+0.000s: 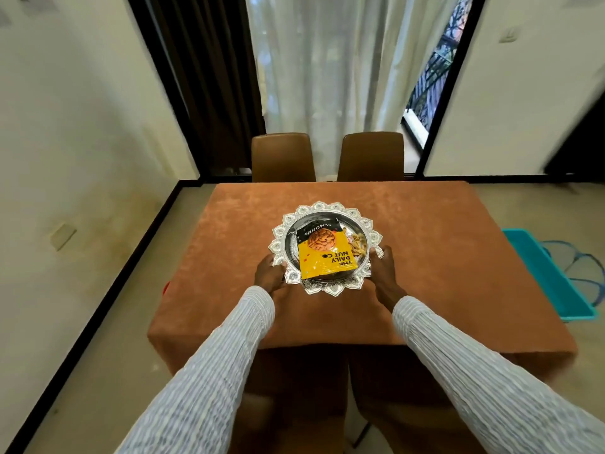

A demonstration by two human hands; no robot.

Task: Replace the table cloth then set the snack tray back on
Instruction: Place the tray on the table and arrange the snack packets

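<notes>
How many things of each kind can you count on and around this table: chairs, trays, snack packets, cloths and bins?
Chairs: 2 at the far side, one and another
Silver tray: 1
Almond packet: 1
Brown table cloth: 1
Teal bin: 1
Total: 6

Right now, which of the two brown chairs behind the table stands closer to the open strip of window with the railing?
The right-hand brown leather chair. It stands beside the uncovered window gap; the left-hand brown chair sits before the dark curtain.
</notes>
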